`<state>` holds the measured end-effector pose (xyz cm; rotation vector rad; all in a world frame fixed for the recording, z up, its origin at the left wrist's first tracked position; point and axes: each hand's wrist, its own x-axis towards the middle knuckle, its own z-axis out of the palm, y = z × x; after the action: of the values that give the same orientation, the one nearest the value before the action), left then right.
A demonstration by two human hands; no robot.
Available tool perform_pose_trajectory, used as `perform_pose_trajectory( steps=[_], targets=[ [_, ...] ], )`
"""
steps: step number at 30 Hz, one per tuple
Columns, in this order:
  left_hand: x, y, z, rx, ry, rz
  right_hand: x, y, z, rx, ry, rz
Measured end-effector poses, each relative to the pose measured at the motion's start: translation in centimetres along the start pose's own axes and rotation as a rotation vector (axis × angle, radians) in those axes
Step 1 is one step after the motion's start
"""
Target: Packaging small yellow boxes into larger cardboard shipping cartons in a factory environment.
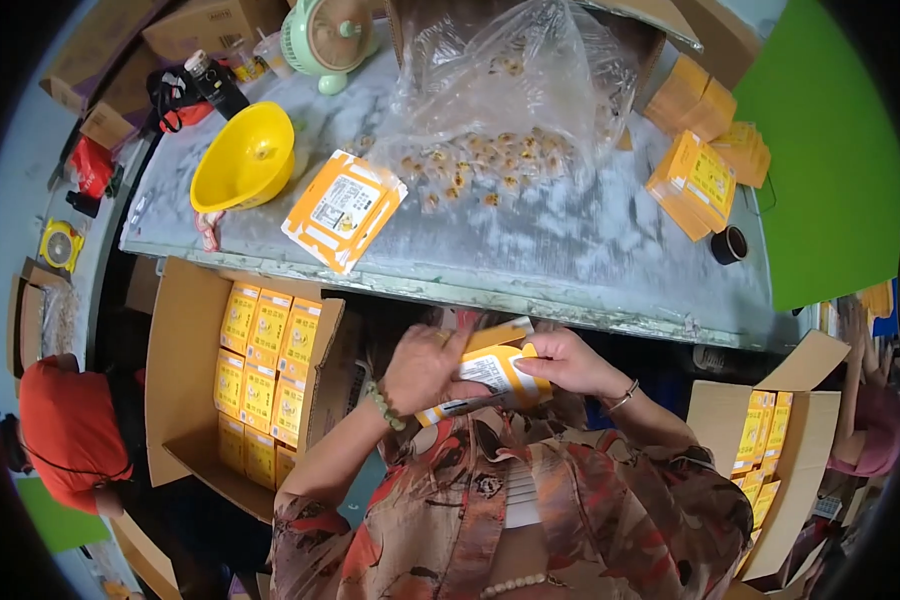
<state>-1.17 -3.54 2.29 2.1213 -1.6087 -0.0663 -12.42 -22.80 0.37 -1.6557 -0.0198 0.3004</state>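
Note:
In front of my chest, just off the table's near edge, I hold a small yellow and white carton (500, 376) with a flap raised at its top. My left hand (425, 365) is closed on the carton's left side, its fingers partly hidden behind it. On the other side, my right hand (578, 366) grips the carton with the thumb on its face. Flat yellow and white cartons (345, 210) lie on the table (560, 262) ahead of my left hand. Many small clear packets (490, 170) are spread beside a big clear plastic bag (530, 80).
A yellow basin (243, 160) and a green fan (325, 42) stand at the far left. Folded cartons (692, 185) and a brown roll (729, 245) sit at the right. Cardboard boxes of yellow cartons flank me, left (185, 370) and right (810, 440). A person in red (75, 435) is at left.

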Motion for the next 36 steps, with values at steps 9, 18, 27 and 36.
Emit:
perform_pose_trajectory(
  steps=[9, 18, 27, 36],
  targets=[
    [0.5, -0.3, 1.3, -0.863, 0.432, -0.498, 4.8, -1.7, -0.6, -0.467, 0.832, -0.468],
    [-2.1, 0.2, 3.2, -1.120, 0.591, -0.623, 3.8, 2.6, 3.4, 0.186, 0.334, -0.292],
    [-1.6, -0.9, 0.2, -0.764, 0.425, -0.486, 3.8, -1.5, 1.9, -0.056, 0.479, -0.296],
    [-4.2, -2.6, -0.3, -0.970, 0.081, -0.484, 5.2, -0.5, 0.8, -0.294, 0.155, -0.410]
  ],
)
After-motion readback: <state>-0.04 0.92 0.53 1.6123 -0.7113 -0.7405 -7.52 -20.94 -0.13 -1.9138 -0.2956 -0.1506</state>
